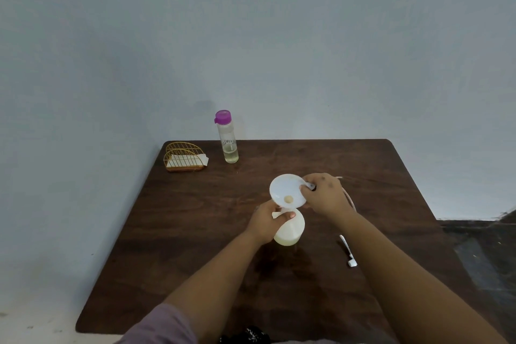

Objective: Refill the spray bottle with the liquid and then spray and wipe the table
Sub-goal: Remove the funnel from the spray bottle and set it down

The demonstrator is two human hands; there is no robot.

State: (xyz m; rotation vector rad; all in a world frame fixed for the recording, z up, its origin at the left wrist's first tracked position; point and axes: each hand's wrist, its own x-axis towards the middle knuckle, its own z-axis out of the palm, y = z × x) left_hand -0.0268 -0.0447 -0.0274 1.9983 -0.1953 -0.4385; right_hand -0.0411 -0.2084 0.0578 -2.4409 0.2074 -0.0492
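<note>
In the upper left of the dark wooden table stands a gold wire holder with white napkins in it, and just to its right an upright clear bottle with a purple cap, a little pale liquid at its bottom. Near the frame's centre the left hand curls around the neck of the white spray bottle, which stands on the table with pale yellowish liquid low in its body. A white funnel sits in the bottle's mouth, tilted toward the camera. The right hand pinches the funnel's rim with bent fingers, something small and dark under them that I cannot identify. Further right, a white spray head lies on the table, well apart from the bottle.
</note>
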